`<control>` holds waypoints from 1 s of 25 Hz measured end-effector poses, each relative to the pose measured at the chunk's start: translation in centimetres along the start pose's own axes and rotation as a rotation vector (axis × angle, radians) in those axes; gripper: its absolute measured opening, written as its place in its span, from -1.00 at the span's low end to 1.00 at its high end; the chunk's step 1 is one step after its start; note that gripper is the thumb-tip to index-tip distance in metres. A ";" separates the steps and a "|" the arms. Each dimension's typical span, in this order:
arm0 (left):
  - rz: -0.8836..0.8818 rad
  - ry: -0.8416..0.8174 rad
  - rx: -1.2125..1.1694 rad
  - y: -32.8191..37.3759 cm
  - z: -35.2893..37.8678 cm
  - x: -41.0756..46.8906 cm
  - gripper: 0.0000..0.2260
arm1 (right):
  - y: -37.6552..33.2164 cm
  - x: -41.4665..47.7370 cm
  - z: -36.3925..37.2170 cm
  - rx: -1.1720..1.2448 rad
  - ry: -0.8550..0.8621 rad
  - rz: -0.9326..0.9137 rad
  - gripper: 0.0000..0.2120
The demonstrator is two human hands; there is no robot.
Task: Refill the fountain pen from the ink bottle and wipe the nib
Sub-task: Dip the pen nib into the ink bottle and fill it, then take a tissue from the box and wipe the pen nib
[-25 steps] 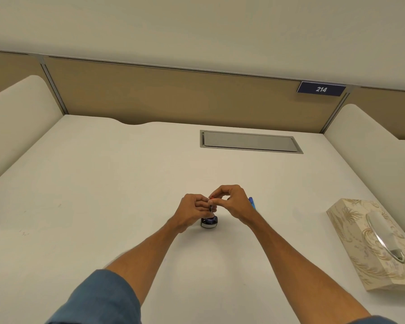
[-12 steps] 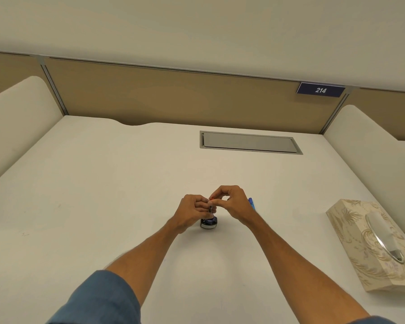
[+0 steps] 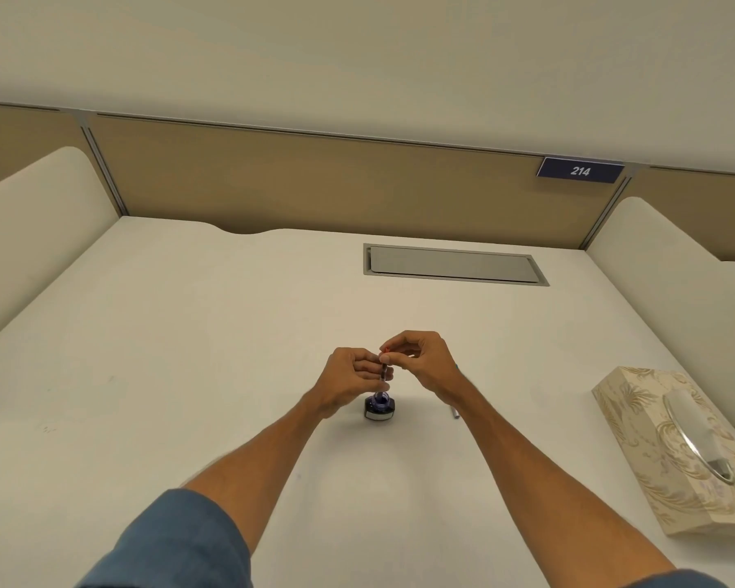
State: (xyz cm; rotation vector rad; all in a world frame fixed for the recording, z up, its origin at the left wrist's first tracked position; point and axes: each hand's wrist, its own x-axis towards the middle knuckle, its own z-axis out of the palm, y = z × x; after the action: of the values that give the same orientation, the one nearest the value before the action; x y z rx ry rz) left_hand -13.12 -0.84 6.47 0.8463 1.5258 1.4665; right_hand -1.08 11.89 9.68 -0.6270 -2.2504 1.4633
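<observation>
the pen is held upright over the open ink bottle at mid-desk, its lower end dipped in the mouth. the barrel is pinched by the left hand; the red top end is nipped by the right hand. a tissue box is seen far right.

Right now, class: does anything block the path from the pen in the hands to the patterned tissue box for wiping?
Nothing visible: bare white desk lies between the pen and the tissue box.
</observation>
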 end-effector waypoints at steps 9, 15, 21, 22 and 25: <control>0.049 0.025 -0.113 3.7 -1.2 1.5 -0.73 | -2.8 2.4 -1.8 0.110 0.172 -0.080 -0.86; -0.169 0.267 -0.530 2.7 -2.0 2.0 -0.70 | -3.0 3.0 -1.8 0.381 0.319 -0.043 -0.86; -0.259 0.091 -0.360 1.6 -1.4 0.9 -0.75 | -2.0 2.5 0.2 0.551 0.397 0.038 -0.87; -0.234 0.096 -0.384 1.8 -1.3 1.1 -0.75 | -1.8 2.3 0.6 0.551 0.405 0.046 -0.88; -0.143 0.187 -0.490 2.8 -1.0 1.8 -0.75 | -1.4 1.9 1.8 0.540 0.432 0.066 -0.88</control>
State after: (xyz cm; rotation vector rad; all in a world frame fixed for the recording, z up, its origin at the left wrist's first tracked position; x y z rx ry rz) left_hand -14.97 0.59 9.05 0.3105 1.2420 1.7455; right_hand -3.89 11.10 10.43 -0.7510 -1.4418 1.6783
